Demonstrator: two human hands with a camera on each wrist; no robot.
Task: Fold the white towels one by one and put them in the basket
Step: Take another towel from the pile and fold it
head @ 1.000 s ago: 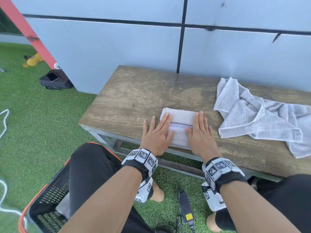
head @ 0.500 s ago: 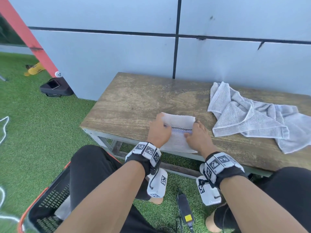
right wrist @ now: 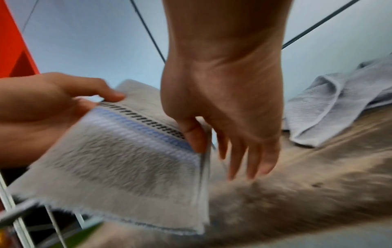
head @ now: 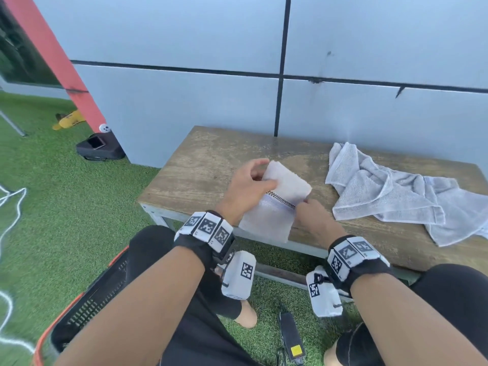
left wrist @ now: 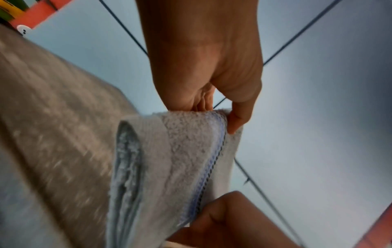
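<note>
The basket (head: 87, 307) waits on the grass at my left knee, some white cloth already in it. A second ago my palms lay flat on the folded towel (head: 280, 196); now it is lifted off the surface (head: 200, 167), tilted over the near edge. My left hand (head: 248, 188) has its grip pinched on the left side, my right hand (head: 311, 215) on the right by the striped band. Folding looks finished; the drop comes next. The loose towels (head: 396, 196) lie crumpled at right, still unfolded.

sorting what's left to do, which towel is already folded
The striped towel held in both hands, a compact rectangle; the other towels lie crumpled on the bench's right side.
</note>
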